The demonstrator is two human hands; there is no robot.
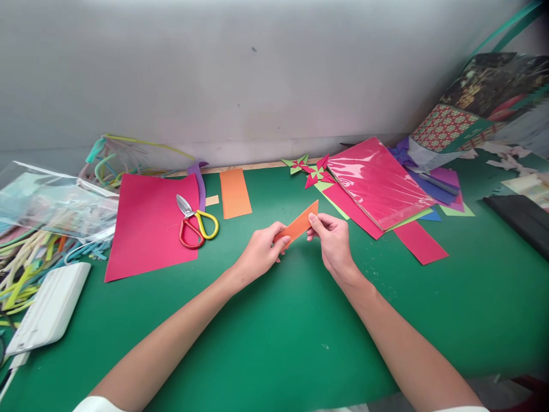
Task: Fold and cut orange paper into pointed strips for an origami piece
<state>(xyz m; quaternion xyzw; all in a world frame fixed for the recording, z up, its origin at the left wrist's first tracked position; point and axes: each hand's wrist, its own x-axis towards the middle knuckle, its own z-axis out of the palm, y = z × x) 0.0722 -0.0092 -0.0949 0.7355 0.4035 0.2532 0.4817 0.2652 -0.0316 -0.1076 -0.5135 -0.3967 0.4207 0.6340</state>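
A narrow orange paper strip (299,224) is held up over the green table, slanting upward to the right. My left hand (266,245) pinches its lower left end, thumb on the near face. At the upper right end my right hand (329,233) grips it between thumb and fingers. Some fingertips of both hands are hidden behind the paper. Beyond my left hand, a wider orange paper piece (235,193) lies flat. Scissors with red and yellow handles (194,223) rest on a large red paper sheet (148,223) to the left.
Red and green folded paper stars (315,170) lie by the wall, beside a plastic-wrapped red paper pack (380,183). A red paper strip (421,243) sits nearer. A white power strip (49,306) and colourful strands (26,269) occupy the left; a black case (521,223) is at right.
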